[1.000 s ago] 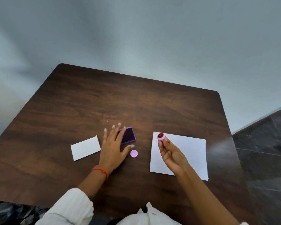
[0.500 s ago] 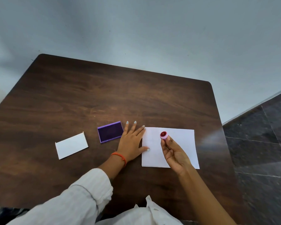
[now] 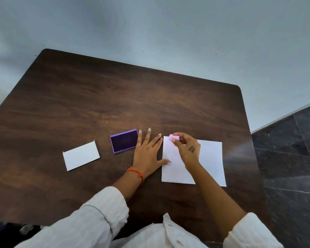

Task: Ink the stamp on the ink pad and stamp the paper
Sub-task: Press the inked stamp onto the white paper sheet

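A small pink stamp (image 3: pixel 174 138) is pinched in my right hand (image 3: pixel 187 148), face turned down at the top left corner of the white paper (image 3: pixel 210 161). My left hand (image 3: pixel 149 154) lies flat on the table, fingers spread, its thumb tip resting on the paper's left edge. The open purple ink pad (image 3: pixel 123 141) sits just left of my left hand's fingers, close to the little finger. Whether the stamp touches the paper I cannot tell.
A white lid or card (image 3: pixel 81 155) lies left of the ink pad. All of it rests on a dark wooden table (image 3: pixel 97 97) against a pale wall; a dark tiled floor (image 3: pixel 293 158) is to the right.
My right hand has turned over, so the stamp's red face now points down at the paper's top left corner. My left hand stays flat beside the paper, off the ink pad.
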Demonstrator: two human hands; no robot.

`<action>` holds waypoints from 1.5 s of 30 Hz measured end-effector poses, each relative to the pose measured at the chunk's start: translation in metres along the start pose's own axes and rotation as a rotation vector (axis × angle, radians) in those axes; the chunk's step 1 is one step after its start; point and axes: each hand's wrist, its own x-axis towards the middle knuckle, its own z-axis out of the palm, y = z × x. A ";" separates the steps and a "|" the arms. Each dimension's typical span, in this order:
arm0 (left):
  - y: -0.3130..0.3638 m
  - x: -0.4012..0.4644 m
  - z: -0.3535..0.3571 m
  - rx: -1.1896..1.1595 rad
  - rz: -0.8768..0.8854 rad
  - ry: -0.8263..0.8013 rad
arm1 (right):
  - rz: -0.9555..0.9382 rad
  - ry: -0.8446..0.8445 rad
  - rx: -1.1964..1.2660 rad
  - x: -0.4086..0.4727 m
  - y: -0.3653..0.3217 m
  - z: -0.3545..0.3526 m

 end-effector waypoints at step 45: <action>-0.006 0.002 0.002 -0.161 -0.004 -0.010 | -0.543 -0.215 -0.835 0.009 -0.007 0.017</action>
